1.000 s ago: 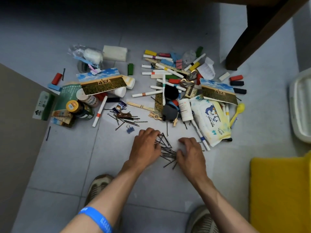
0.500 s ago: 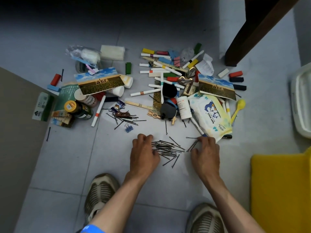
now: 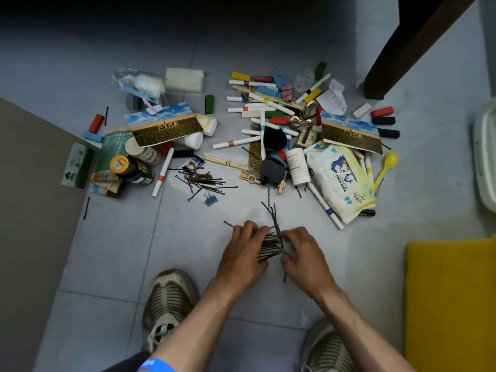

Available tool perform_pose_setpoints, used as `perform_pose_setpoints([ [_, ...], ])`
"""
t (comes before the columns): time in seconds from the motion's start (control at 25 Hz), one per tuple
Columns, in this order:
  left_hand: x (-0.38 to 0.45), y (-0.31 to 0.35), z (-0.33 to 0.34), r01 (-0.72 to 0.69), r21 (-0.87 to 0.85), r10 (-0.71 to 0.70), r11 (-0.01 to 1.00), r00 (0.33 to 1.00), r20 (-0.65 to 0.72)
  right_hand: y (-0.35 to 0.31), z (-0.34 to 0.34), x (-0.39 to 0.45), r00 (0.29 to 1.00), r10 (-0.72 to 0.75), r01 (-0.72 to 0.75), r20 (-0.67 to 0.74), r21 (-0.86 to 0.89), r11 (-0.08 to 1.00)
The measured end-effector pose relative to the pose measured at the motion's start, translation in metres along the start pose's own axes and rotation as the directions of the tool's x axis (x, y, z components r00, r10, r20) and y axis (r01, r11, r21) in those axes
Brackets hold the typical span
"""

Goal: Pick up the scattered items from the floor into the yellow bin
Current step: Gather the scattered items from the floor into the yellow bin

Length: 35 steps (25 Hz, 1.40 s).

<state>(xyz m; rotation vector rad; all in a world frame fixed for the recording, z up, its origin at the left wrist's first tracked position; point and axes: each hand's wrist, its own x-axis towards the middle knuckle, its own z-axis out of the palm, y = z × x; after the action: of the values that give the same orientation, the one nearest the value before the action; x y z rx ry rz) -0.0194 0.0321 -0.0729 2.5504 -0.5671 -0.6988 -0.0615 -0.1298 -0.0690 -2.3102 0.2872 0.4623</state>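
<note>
Hairpins (image 3: pixel 270 244) — the dark wire pins nearest the person — now lie pressed into one tight bundle between the left hand (image 3: pixel 243 252) and the right hand (image 3: pixel 304 252). Half a second ago the same pins lay fanned loose on the floor with the hands set well apart on either side; the hands have since closed inward and swept the pins together. Both hands are curled, fingers bent around the bundle from opposite sides; whether the bundle is lifted clear of the floor cannot be told. A few pins stick out beyond the fingers, one stray (image 3: pixel 284 276) lies just beneath the right hand, and another (image 3: pixel 228 224) just beyond the left. Judged from this, the gathering step is nearly done and the carry comes next — the yellow bin (image 3: pixel 451 299) sits to the right of the right hand, well apart from it, and nothing shows inside the visible part.

Beyond the hands, a second loose cluster of pins (image 3: pixel 206 185) lies ahead of the left hand with a blue binder clip (image 3: pixel 210 198) beside it. Ahead of the right hand lies a wet-wipes pack (image 3: pixel 341 178). Farther off, markers (image 3: pixel 257 103), coloured blocks and bottles remain scattered, so most of the task is judged still to be done.
</note>
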Motion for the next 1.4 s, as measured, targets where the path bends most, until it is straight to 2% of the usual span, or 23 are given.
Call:
perform_pose_setpoints([
  [0.04, 0.002, 0.001, 0.000, -0.021, 0.001, 0.021, 1.000, 1.000, -0.009, -0.002, -0.001, 0.001, 1.000, 0.001, -0.001, -0.009, 0.015, 1.000],
  [0.16, 0.004, -0.003, -0.007, 0.012, -0.025, -0.016, 1.000, 0.991, -0.136, 0.004, -0.005, -0.006, 0.976, 0.129, -0.138, -0.174, -0.044, 0.989],
  [0.28, -0.002, -0.012, -0.007, 0.188, -0.083, -0.205, 0.979, 0.927, -0.314, 0.008, 0.010, -0.030, 0.983, 0.176, -0.185, -0.058, -0.227, 0.956],
  [0.36, -0.008, -0.011, -0.004, 0.313, -0.141, -0.343, 0.939, 0.878, -0.334, 0.003, 0.023, -0.037, 0.987, 0.157, -0.161, -0.036, -0.277, 0.947],
  [0.4, -0.008, -0.010, -0.003, 0.320, -0.160, -0.356, 0.934, 0.877, -0.322, 0.001, 0.025, -0.034, 0.988, 0.145, -0.152, -0.046, -0.288, 0.946],
  [0.48, -0.004, -0.007, -0.002, 0.261, -0.188, -0.307, 0.947, 0.911, -0.277, -0.004, 0.022, -0.022, 0.996, 0.085, -0.093, -0.041, -0.326, 0.941],
  [0.6, 0.008, -0.001, -0.011, 0.100, -0.256, -0.148, 0.962, 0.973, -0.176, -0.012, 0.011, -0.001, 0.982, -0.179, 0.189, 0.063, -0.406, 0.894],
  [0.64, 0.012, 0.001, -0.014, 0.055, -0.283, -0.100, 0.958, 0.984, -0.145, -0.012, 0.005, 0.006, 0.965, -0.252, 0.258, 0.072, -0.420, 0.870],
  [0.68, 0.016, 0.003, -0.016, 0.036, -0.304, -0.081, 0.952, 0.987, -0.136, -0.011, -0.002, 0.014, 0.958, -0.285, 0.266, 0.020, -0.422, 0.866],
  [0.76, 0.025, 0.005, -0.020, 0.045, -0.296, -0.112, 0.954, 0.971, -0.211, -0.007, -0.017, 0.034, 0.955, -0.211, 0.118, -0.206, -0.387, 0.914],
  [0.84, 0.041, 0.009, -0.023, 0.016, -0.187, -0.061, 0.982, 0.970, -0.234, -0.004, -0.030, 0.053, 0.941, -0.079, -0.048, -0.329, -0.360, 0.932],
  [0.92, 0.060, 0.015, -0.027, -0.039, -0.020, 0.037, 0.999, 0.994, -0.101, -0.005, -0.033, 0.064, 0.949, -0.017, -0.114, -0.315, -0.391, 0.913],
  [1.0, 0.074, 0.016, -0.031, -0.094, 0.130, 0.095, 0.987, 0.996, 0.000, -0.005, -0.031, 0.064, 0.960, -0.037, -0.091, -0.279, -0.433, 0.897],
  [1.08, 0.073, 0.010, -0.031, -0.148, 0.191, 0.139, 0.970, 0.989, 0.059, 0.000, -0.029, 0.060, 0.960, -0.070, -0.060, -0.271, -0.444, 0.894],
  [1.16, 0.057, 0.002, -0.027, -0.206, 0.172, 0.191, 0.963, 0.977, 0.100, 0.004, -0.028, 0.058, 0.953, -0.036, -0.107, -0.299, -0.445, 0.889],
  [1.28, 0.034, -0.005, -0.023, -0.205, 0.108, 0.203, 0.973, 0.979, 0.027, 0.000, -0.023, 0.061, 0.953, -0.021, -0.150, -0.303, -0.531, 0.834],
  [1.4, 0.027, -0.002, -0.025, -0.089, 0.061, 0.094, 0.994, 0.993, -0.074, -0.009, -0.009, 0.047, 0.972, -0.121, -0.023, -0.203, -0.587, 0.809],
])
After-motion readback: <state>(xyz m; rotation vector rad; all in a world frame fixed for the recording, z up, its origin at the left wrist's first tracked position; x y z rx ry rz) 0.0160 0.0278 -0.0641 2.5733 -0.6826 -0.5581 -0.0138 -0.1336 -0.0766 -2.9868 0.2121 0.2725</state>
